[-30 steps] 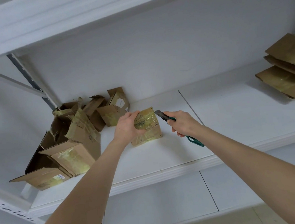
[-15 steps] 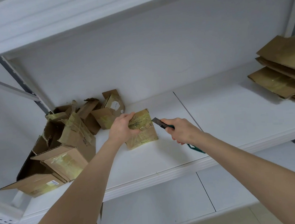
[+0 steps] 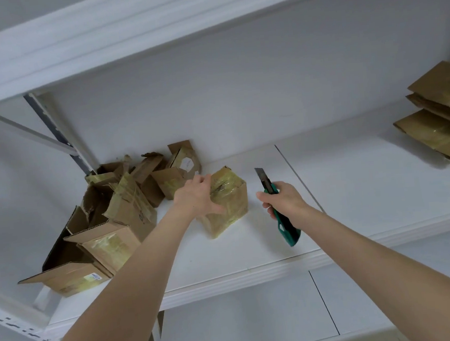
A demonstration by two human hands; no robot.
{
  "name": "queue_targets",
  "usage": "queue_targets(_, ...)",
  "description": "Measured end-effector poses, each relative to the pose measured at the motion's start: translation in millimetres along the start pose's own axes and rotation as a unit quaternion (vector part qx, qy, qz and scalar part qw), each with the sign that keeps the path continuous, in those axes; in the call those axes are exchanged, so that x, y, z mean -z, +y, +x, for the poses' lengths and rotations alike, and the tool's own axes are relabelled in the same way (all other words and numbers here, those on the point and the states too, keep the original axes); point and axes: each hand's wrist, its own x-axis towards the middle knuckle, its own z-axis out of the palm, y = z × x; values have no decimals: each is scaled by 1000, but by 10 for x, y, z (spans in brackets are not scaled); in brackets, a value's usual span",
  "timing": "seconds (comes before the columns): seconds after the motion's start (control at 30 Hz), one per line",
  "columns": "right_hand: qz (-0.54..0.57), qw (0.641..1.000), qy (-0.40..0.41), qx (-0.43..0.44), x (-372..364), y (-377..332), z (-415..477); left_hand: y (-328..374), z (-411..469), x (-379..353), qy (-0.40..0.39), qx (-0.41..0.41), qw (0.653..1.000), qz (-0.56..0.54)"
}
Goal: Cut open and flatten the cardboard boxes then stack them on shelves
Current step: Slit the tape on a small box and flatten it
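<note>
White shelf (image 3: 353,179): left hand (image 3: 195,197) fingers clamp taped box (image 3: 230,205); right hand (image 3: 282,199) fingers clamp cutter (image 3: 287,228), blade (image 3: 259,173) apart from box's right edge.

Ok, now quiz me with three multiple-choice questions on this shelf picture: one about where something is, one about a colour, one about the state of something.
1. Where does the stack of flattened cardboard lie?
A. on the floor
B. at the right end of the shelf the hands work on
C. in the person's arms

2. What colour is the handle of the knife in the right hand?
A. green
B. red
C. yellow

3. How does the knife's blade stand to the small taped box under the left hand?
A. retracted into the handle
B. sunk into its tape
C. out and clear of it

Answers: B, the flat sheets lie at the far right of that shelf. A, the green handle shows below the fist. C, the bare blade points up with a gap between it and the box.
</note>
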Motion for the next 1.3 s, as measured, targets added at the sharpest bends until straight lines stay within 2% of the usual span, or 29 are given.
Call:
queue_targets(0.13, 105, 993, -34, -44, -189, -17, -33, 71, -85, 63, -23, 98, 993, -54)
queue_targets(0.2, 119, 991, -49, -44, -252, -72, -23, 98, -126, 57, -29, 89, 986, -136)
queue_targets(0.27, 105, 992, -47, -42, -266, -105, -3, 73, -167, 57, -33, 76, 961, -264)
queue_targets(0.33, 96, 993, -50, -48, -254, -95, 13, 24, -218, 60, -36, 82, 938, -335)
queue_targets(0.47, 108, 991, -62, -47, -314, -69, -8, 10, -280, 55, -26, 82, 933, -350)
queue_targets(0.57, 90, 995, -44, -27, -366, -124, 22, 7, -264, 56, -73, 67, 923, -371)
queue_targets(0.6, 76, 996, -37, -16, -363, -147, 53, -14, -241, 48, -89, 52, 935, -340)
queue_targets(0.63, 56, 998, -28, 1, -354, -167, 83, -43, -218, 61, -87, 27, 962, -259)
queue_targets(0.7, -1, 999, -18, 33, -337, -197, 129, -121, -151, 101, -32, -18, 999, -33)
queue_targets(0.73, -24, 999, -19, 42, -338, -201, 141, -148, -91, 130, 0, -45, 998, 47)
queue_targets(0.8, -36, 998, -27, 51, -353, -200, 144, -156, 69, 225, 20, -135, 982, 127)
queue_targets(0.9, -30, 998, -18, 56, -365, -189, 159, -69, 290, 306, -43, -220, 948, 227)
queue_targets(1.0, -31, 998, 10, 50, -320, -158, 173, -8, 397, 250, -80, -238, 944, 215)
queue_targets(1.07, -35, 998, 39, 44, -260, -126, 192, -63, 389, 194, -57, -234, 955, 173)
queue_targets(1.17, -33, 998, 46, 30, -168, -135, 203, -277, 335, 132, -14, -140, 987, 72)
queue_targets(1.23, -83, 995, 24, 43, -140, -132, 200, -377, 259, 82, -13, -88, 996, 18)
queue_targets(1.3, -149, 986, -6, 68, -153, -116, 145, -373, 188, 4, -10, -76, 997, 17)
